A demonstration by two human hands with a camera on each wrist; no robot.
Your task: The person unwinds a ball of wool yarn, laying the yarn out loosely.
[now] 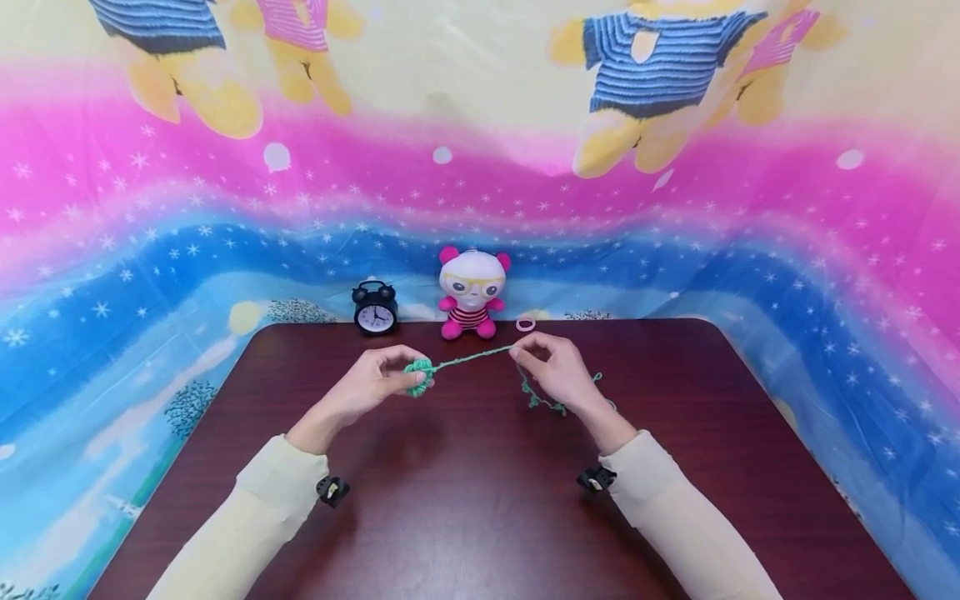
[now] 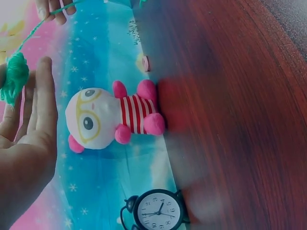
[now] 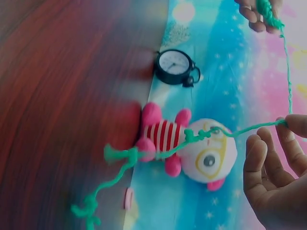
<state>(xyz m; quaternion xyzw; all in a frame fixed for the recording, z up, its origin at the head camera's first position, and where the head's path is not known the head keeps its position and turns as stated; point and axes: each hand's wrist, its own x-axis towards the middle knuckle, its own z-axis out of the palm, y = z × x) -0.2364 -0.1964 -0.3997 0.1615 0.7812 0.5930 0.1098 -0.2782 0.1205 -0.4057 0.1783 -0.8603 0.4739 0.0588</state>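
My left hand (image 1: 367,382) pinches a small bundle of green yarn (image 1: 417,379) between thumb and fingers. A twisted green strand (image 1: 474,357) runs from the bundle up to my right hand (image 1: 557,367), whose thumb and index fingertip pinch it. Between the hands the strand is stretched nearly straight. Past the right fingertips, a knotted tail (image 3: 168,151) of the strand hangs down, with several knots and small tufts along it in the right wrist view. In the left wrist view the bundle (image 2: 15,79) sits at the thumb, with the other fingers extended beside it.
At the back edge of the dark wooden table (image 1: 465,500) stand a black twin-bell alarm clock (image 1: 376,312) and a pink-and-white plush panda (image 1: 472,292) with yellow glasses. A small pink ring (image 1: 527,325) lies right of the panda. A printed cloth (image 1: 420,200) hangs behind.
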